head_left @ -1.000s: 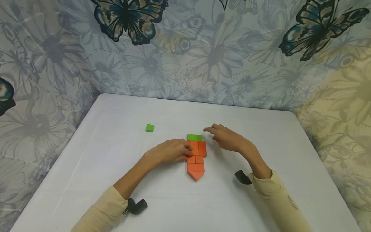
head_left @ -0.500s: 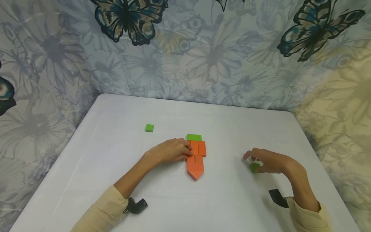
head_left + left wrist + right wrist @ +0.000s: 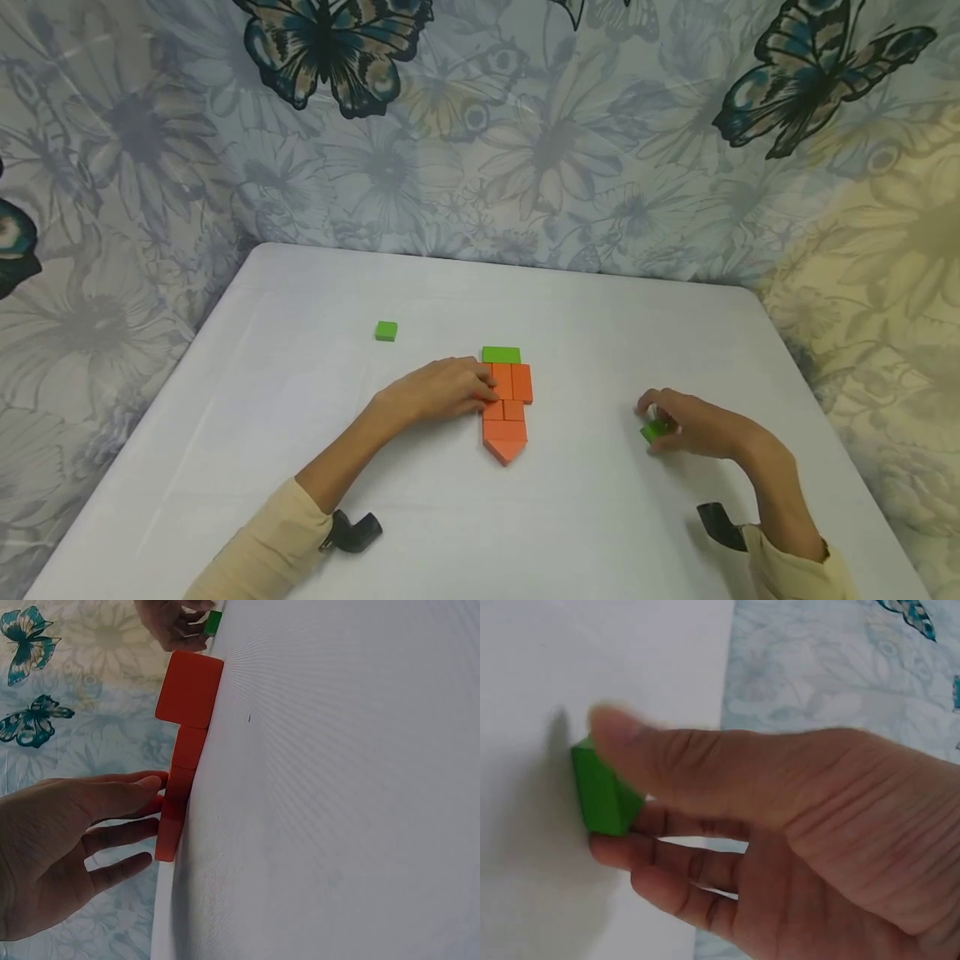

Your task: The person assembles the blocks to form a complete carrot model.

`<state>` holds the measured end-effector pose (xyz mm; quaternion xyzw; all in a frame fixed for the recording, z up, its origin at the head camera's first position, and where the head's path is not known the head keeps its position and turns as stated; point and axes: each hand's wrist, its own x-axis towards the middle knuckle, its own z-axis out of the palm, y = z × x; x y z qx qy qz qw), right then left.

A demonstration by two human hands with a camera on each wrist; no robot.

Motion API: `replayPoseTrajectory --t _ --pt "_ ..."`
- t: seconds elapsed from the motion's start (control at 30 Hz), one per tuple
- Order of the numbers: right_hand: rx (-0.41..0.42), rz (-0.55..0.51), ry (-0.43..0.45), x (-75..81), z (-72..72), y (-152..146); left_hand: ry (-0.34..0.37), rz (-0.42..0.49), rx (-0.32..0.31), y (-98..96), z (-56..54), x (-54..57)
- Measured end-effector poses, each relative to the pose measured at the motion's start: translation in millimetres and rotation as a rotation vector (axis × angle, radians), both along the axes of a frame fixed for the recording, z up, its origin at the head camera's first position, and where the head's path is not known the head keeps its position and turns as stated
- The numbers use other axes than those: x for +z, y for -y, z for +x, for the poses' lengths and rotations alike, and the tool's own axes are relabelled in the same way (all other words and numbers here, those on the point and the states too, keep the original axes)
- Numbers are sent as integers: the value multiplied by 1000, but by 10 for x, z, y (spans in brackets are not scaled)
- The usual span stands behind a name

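Flat orange blocks (image 3: 504, 430) lie edge to edge at the table's middle, a pointed one at the near end. A green rectangular block (image 3: 501, 355) adjoins their far end. My left hand (image 3: 441, 390) rests on the left side of the orange blocks with fairly straight fingers, which cover part of them. In the left wrist view its thumb and fingertips touch the orange row (image 3: 178, 784). Off to the right, my right hand (image 3: 697, 423) pinches a small green block (image 3: 601, 791) between thumb and fingers, tilted and close to the tabletop.
Left of the far end lies a lone green square block (image 3: 386, 332). White cloth covers the table (image 3: 585, 517). A butterfly-and-flower patterned backdrop (image 3: 555, 142) rises behind it. Dark camera mounts (image 3: 356, 533) stick out from both wrists.
My right hand has moved from beside the green rectangular block to the right and nearer, and has picked up a small green block there. The left hand has stayed in place.
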<state>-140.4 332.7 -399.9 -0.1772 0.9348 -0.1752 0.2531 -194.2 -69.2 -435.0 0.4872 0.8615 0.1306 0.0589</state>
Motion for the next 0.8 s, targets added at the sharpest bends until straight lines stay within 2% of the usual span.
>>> replayPoseTrajectory --t 0.2,0.33,0.57,0.8 --pt "32 35 -22 -9 -44 68 -4 2 -4 6 1 13" --pt "79 20 -97 56 -159 195 -2 -1 2 13 4 13" --pt "165 -39 -209 192 -544 602 5 3 12 10 -5 -10" --pt "229 -42 -310 86 -935 999 18 7 10 -2 -3 -6"
